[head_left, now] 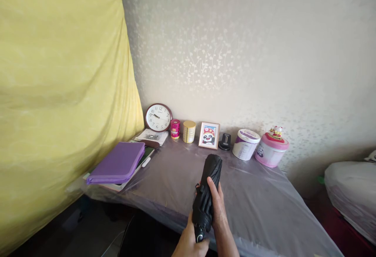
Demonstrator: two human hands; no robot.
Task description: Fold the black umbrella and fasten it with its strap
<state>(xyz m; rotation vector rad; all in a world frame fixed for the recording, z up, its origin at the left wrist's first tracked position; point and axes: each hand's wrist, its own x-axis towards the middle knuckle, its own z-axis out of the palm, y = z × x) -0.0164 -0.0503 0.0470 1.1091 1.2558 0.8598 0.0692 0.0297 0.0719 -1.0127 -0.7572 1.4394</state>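
A folded black umbrella [208, 192] is held above the front part of the table [252, 202], its top pointing away from me. My left hand [190, 239] is wrapped round the handle end at the bottom of the view. Higher up, my right hand [217, 206] grips the right side of the umbrella, with its thumb lying along the black fabric. The umbrella hides some fingers of both hands.
Along the wall stand a clock [159, 117], a pink can [175, 129], a yellow-lidded can [189, 132], a panda picture frame [209, 135], a black object [225, 142] and two tubs [246, 144]. A purple folder [117, 162] lies left, beside a yellow curtain [64, 77].
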